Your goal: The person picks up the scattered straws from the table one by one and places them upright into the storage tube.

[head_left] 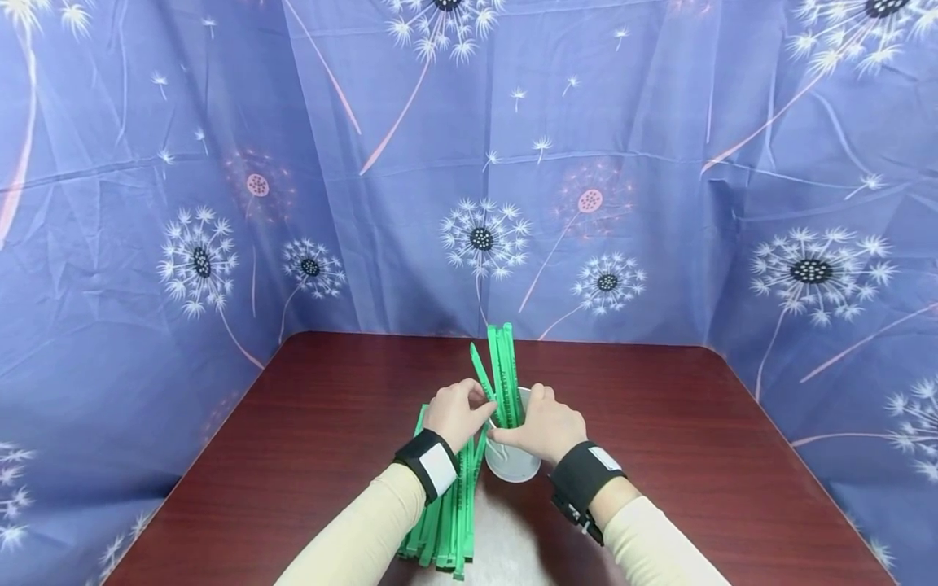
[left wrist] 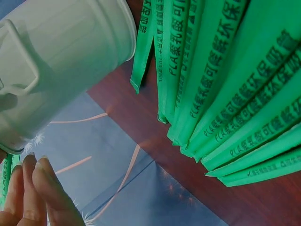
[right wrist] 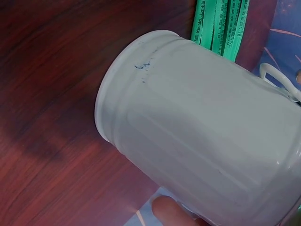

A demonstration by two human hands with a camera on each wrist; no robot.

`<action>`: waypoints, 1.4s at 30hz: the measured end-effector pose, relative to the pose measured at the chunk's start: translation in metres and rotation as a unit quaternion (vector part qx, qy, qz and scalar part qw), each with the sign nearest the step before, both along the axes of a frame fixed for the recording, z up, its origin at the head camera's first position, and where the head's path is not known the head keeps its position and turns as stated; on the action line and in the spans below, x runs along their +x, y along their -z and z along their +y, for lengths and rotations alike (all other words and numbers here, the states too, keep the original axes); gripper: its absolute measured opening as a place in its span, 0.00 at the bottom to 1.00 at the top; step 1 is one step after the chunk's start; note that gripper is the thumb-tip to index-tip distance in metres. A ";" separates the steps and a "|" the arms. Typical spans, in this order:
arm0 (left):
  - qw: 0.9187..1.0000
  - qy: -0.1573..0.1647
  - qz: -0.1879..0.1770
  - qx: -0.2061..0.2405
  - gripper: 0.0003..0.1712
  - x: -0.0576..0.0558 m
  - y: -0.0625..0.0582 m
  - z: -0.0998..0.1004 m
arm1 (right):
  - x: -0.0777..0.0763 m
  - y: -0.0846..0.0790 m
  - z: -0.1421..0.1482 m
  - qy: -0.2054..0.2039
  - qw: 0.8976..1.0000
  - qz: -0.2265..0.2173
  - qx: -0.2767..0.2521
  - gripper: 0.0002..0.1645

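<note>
Right grip [head_left: 545, 427]: wrapped round the white cup [head_left: 513, 465], seemingly steadying it!
Left grip [head_left: 458, 413]: at the standing green packets [head_left: 502, 366]; can't tell if pinching.
Packet pile [head_left: 443, 529]: on the worktop [head_left: 330, 399], handily near.

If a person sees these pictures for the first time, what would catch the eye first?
Most likely the bright green strips: a bundle on the dark red table, left of the white cup, with more strips sticking up from the cup's mouth. Next comes the blue cloth with big dandelion prints, hanging behind the table.
</note>
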State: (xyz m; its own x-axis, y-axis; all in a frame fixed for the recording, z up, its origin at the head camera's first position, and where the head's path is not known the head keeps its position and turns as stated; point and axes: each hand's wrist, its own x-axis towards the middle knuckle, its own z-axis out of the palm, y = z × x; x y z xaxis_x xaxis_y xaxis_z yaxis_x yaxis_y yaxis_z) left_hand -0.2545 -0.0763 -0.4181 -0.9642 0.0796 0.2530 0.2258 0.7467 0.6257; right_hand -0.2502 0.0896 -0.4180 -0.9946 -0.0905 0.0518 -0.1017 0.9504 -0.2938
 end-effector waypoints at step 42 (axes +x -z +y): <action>0.990 -0.123 -0.067 -0.032 0.12 -0.012 0.046 -0.063 | 0.008 0.033 0.007 0.030 0.992 0.070 -0.103 0.62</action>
State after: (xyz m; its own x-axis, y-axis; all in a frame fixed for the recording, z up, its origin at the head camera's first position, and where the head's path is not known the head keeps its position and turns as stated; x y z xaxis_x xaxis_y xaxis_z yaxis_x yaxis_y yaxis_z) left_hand -0.2662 -0.1397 -0.4639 -0.9809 -0.1496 0.1245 -0.0486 0.8078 0.5875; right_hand -0.2418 0.0970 -0.4505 -0.9795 -0.0034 0.2016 -0.0998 0.8771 -0.4697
